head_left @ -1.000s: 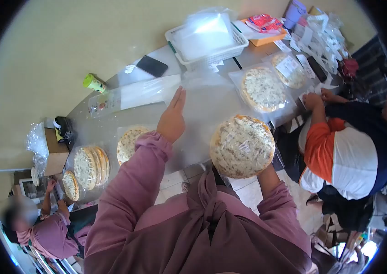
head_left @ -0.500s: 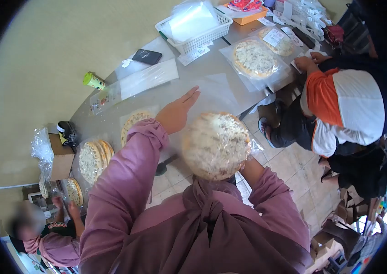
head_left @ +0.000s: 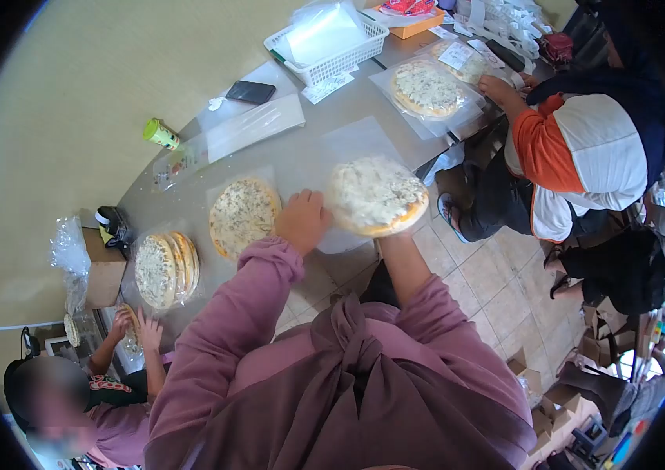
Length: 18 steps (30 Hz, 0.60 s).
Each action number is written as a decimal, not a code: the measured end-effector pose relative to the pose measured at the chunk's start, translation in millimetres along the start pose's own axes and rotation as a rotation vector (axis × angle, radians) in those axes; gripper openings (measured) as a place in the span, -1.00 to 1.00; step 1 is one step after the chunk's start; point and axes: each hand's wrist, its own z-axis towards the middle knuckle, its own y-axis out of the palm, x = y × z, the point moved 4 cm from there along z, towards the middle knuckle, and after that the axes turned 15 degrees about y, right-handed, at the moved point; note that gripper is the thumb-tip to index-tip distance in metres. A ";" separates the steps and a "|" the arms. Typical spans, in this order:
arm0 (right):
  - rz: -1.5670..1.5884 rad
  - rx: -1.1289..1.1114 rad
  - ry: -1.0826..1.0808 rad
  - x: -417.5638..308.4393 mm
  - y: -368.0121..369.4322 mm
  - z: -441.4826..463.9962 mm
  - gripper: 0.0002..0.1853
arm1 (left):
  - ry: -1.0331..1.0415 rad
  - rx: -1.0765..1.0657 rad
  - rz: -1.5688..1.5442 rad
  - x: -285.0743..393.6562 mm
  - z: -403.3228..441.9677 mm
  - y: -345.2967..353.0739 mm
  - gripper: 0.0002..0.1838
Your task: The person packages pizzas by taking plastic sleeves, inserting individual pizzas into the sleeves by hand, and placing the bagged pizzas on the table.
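Note:
A round pizza with white shredded topping (head_left: 377,194) rests on my right hand (head_left: 400,241), over the table's near edge. My right fingers are mostly hidden beneath the pizza, and only the base of the hand shows. Beside its left rim is my left hand (head_left: 302,222), fingers loosely bent and nothing visible in them; whether they touch the pizza is unclear. To the left of that hand, another topped pizza (head_left: 243,217) lies on a clear sheet. A translucent plastic sheet (head_left: 357,135) is spread on the table behind the held pizza.
Stacked pizzas (head_left: 161,270) stand left on the grey table (head_left: 191,184). Bagged pizza (head_left: 428,90) lies at right, near a co-worker (head_left: 583,164). Farther back are a white basket (head_left: 332,63), phone (head_left: 251,92) and green cup (head_left: 161,134). Another person (head_left: 113,392) handles pizza at lower left.
The pizza on my right hand has moved forward and right, away from my body. My left hand has come down from its raised, stretched pose, uncovering the pizza on the left.

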 end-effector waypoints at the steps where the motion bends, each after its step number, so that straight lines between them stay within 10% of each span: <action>1: 0.033 -0.032 -0.061 0.9 4.4 5.9 -0.32 | -0.020 -0.085 0.013 -1.2 -0.7 4.7 -0.86; 18: -0.029 0.227 0.115 -41.9 68.1 51.8 -0.40 | 0.253 -0.240 -0.481 46.6 69.0 44.4 -0.87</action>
